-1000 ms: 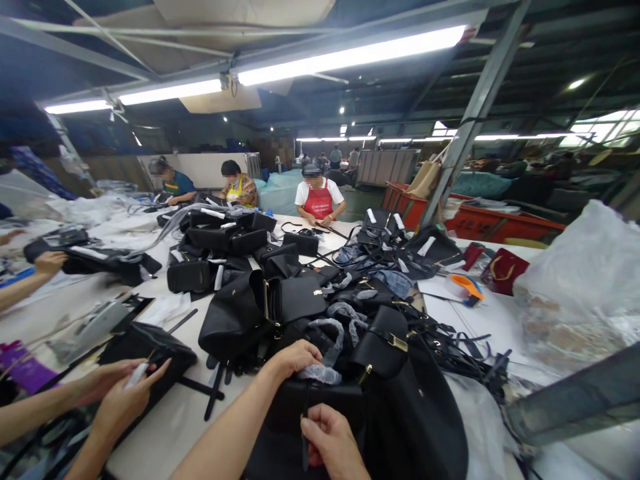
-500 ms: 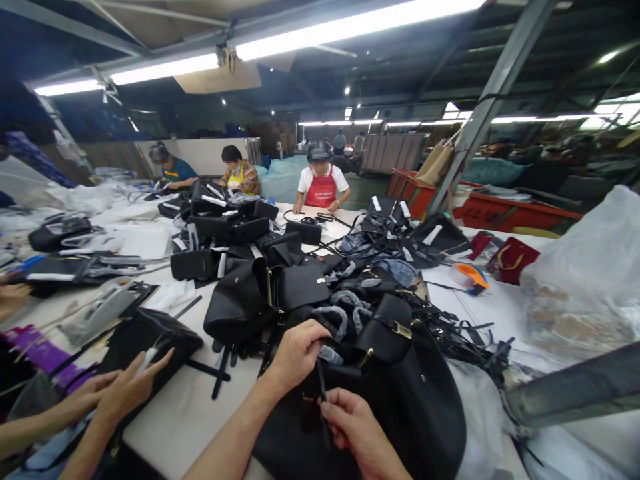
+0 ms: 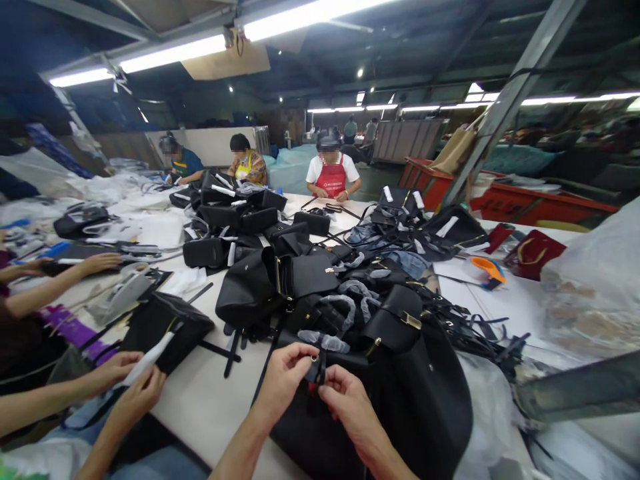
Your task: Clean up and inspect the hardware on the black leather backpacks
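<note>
A large black bag (image 3: 420, 413) lies on the table right in front of me. Over its near side, my left hand (image 3: 286, 377) pinches a short black strap (image 3: 320, 367) by a dark tab with a small metal ring. My right hand (image 3: 347, 400) is closed with thumb and forefinger on the same strap, just right of the left fingertips. Clear plastic wrapping (image 3: 325, 341) covers a handle just beyond my fingers. Some red shows below the strap, but what it is I cannot make out. A black flap with a gold clasp (image 3: 411, 320) sits to the right.
Black bags (image 3: 250, 283) and loose straps are heaped across the table (image 3: 185, 407). At left, a co-worker's hands (image 3: 143, 383) hold a white-wrapped handle close by. An orange tape roll (image 3: 487, 270) and a metal beam (image 3: 580, 383) are at right.
My left hand has come down beside my right, and the strap's ringed tab now shows between them. The nearby co-worker's hands have closed around a white wrapping. The view has shifted slightly.
</note>
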Demonstrator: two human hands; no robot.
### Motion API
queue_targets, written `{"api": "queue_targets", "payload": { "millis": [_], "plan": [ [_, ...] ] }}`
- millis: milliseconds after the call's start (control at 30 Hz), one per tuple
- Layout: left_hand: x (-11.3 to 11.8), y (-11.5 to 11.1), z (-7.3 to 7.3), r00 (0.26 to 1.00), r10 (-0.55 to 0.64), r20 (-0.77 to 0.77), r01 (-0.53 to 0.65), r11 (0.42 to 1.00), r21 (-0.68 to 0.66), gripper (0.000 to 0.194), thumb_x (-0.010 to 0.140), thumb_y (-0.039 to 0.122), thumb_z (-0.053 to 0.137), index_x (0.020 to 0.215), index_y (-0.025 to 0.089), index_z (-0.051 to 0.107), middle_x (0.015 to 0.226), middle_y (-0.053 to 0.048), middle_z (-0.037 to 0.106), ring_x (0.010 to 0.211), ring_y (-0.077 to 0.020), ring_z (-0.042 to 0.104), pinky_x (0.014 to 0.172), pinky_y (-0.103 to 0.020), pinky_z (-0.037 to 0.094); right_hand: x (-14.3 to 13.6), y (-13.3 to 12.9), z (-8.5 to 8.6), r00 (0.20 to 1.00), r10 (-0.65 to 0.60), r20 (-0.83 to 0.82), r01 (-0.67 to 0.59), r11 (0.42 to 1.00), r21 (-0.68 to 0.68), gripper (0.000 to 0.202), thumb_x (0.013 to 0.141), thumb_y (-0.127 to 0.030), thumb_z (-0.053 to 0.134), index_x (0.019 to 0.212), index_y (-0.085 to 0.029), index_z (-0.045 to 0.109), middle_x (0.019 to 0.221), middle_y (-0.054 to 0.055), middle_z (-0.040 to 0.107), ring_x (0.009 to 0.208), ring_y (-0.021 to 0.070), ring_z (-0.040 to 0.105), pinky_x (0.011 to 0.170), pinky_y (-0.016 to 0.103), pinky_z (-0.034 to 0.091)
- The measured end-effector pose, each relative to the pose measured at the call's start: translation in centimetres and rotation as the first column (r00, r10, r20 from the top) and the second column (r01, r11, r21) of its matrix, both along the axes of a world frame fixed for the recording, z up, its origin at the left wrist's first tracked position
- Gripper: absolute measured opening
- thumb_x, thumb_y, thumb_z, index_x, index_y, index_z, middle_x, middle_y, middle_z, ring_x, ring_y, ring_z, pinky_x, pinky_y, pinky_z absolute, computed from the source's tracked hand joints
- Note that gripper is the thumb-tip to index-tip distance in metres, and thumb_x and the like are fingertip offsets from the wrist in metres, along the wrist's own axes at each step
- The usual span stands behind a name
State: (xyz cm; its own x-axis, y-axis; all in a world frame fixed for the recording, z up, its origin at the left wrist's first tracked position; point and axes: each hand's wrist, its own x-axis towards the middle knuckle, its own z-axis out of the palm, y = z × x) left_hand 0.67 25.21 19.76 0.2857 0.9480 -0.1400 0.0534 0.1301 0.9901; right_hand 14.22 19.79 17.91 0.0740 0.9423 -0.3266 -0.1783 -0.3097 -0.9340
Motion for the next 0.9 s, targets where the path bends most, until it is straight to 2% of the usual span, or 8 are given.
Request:
{"api": "queue_targets", "payload": {
  "millis": [100,167,300,567,733,900],
  "plan": [
    [-0.3,0.1,0.1,0.992,-0.019,0.124,0.042,0.981,-0.189,0.027,0.064,0.027,0.067,0.089,0.017,0.062,0.067,0.003,0.061,0.059,-0.0121,0.058,0.057,-0.025,0.048,-0.1,-0.1,0.0,1.0,-0.016,-0.013,0.016,1.0,0.0,0.012,0.062,-0.026,0.066,0.066,-0.017,0.06,0.055,-0.005,0.055,0.049,0.0087,0.04,0.042,0.019,0.027],
    [-0.6,0.0,-0.1,0.993,-0.047,0.111,0.074,0.965,-0.25,0.033,0.06,0.028,0.07,0.09,0.017,0.06,0.062,0.005,0.057,0.052,-0.0106,0.055,0.05,-0.023,0.046,-0.1,-0.2,0.0,0.999,-0.027,-0.03,0.027,1.0,-0.007,0.018,0.064,-0.031,0.071,0.066,-0.017,0.06,0.054,-0.005,0.054,0.048,0.0084,0.04,0.043,0.019,0.028],
    [-1.1,-0.3,-0.8,0.995,-0.088,0.035,0.095,0.951,-0.294,0.022,0.059,0.027,0.069,0.073,0.014,0.057,0.062,0.003,0.057,0.052,-0.0086,0.052,0.049,-0.021,0.043,-0.1,-0.1,0.1,0.997,-0.051,-0.057,0.051,0.999,-0.005,0.025,0.065,-0.035,0.077,0.072,-0.014,0.065,0.059,-0.003,0.06,0.055,0.0094,0.048,0.052,0.02,0.036],
    [-0.8,-0.4,-1.5,0.984,-0.111,-0.142,0.085,0.98,-0.178,0.011,0.061,0.018,0.061,0.064,0.018,0.05,0.058,0.006,0.05,0.053,-0.0087,0.045,0.05,-0.02,0.034,-0.3,0.1,-0.3,0.992,-0.066,-0.103,0.07,0.997,0.027,0.031,0.057,-0.033,0.084,0.074,-0.014,0.065,0.061,-0.002,0.064,0.057,0.0105,0.052,0.053,0.02,0.038],
    [-0.8,-0.2,-2.0,0.964,-0.128,-0.231,0.122,0.992,-0.039,0.009,0.062,0.016,0.056,0.061,0.019,0.048,0.057,0.006,0.048,0.055,-0.01,0.045,0.052,-0.022,0.032,0.1,-0.2,-0.5,0.993,-0.017,-0.12,0.022,0.999,0.041,0.026,0.061,-0.029,0.079,0.079,-0.015,0.068,0.066,0.0,0.067,0.061,0.0122,0.056,0.056,0.022,0.041],
    [-0.8,-0.2,-2.2,0.937,-0.162,-0.31,0.175,0.984,0.015,0.007,0.063,0.015,0.054,0.062,0.019,0.048,0.058,0.007,0.046,0.055,-0.0102,0.043,0.052,-0.023,0.03,0.4,-0.8,-0.1,0.99,0.007,-0.143,-0.005,1.0,0.015,0.027,0.064,-0.029,0.077,0.085,-0.015,0.069,0.072,0.002,0.07,0.065,0.0131,0.059,0.059,0.022,0.043]
  ]
}}
